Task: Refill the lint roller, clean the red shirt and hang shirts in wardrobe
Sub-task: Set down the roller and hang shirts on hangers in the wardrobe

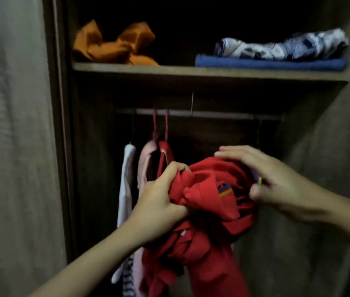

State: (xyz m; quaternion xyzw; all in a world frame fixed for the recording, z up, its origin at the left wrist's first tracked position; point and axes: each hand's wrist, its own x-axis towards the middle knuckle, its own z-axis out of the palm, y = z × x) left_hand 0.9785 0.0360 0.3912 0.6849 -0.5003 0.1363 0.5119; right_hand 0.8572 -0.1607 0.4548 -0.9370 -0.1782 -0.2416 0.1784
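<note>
Red shirt [208,202] bunched before hanging shirts [139,179].

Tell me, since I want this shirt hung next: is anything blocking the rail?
Nothing visible does. The rail is bare right of the three hung garments, just above the red shirt bunched in the left hand and right hand.

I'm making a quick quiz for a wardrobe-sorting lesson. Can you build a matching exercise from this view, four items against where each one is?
Items:
1. orange cloth
2. blue folded cloth
3. white garment
4. red shirt

Places:
A. hanging on the rail, far left
B. bunched in both hands
C. shelf, left side
D. shelf, right side, under a patterned cloth

Pairs: 1-C, 2-D, 3-A, 4-B
</note>
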